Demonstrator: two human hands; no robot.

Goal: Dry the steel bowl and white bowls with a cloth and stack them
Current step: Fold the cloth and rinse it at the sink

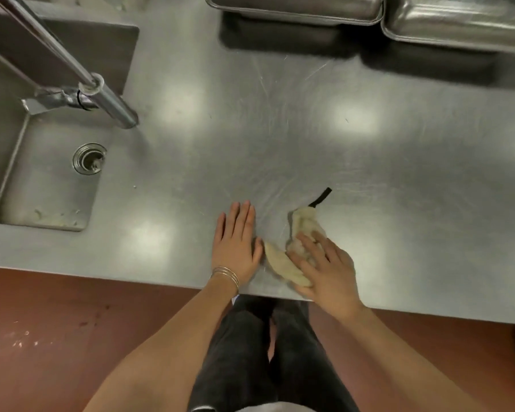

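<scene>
While flat on one cloth [283,267], right hand [324,275]; left hand [238,242] open, empty-gripped.

My right hand [324,269] covers the middle of the cloth [302,224], so its folds there are unreadable. Two steel pans [295,8] cut off by top edge, contents not visible. Faucet [72,63] runs out top-left. Sink [42,179] clipped at left. Residue in its near corner too blurred to identify.
</scene>
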